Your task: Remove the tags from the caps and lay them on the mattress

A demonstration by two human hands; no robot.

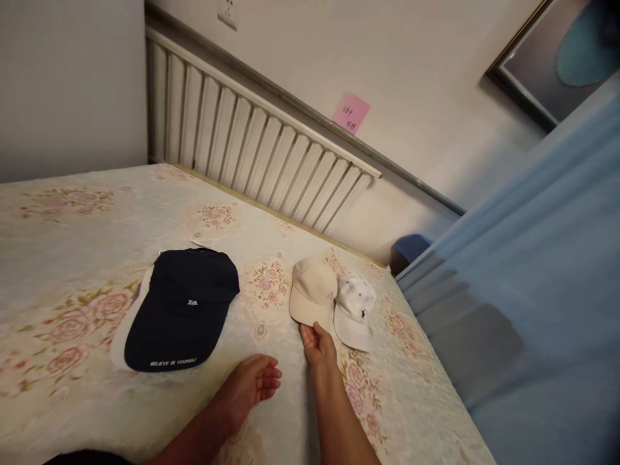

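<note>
My right hand has the brim of a beige baseball cap pinched between thumb and fingers; the cap is resting on the bed. Beside it on the right, touching or nearly so, lies a white baseball cap with a small dark emblem. My left hand is over the bedspread with nothing in it, fingers loosely curled and apart. To its left a navy baseball cap with white lettering on the brim lies flattened. A white brim shows from under the navy cap.
Everything lies on a floral bedspread. A white radiator runs along the wall behind the bed, with a pink note above it. A blue curtain hangs at the right. Near its edge is a blue object.
</note>
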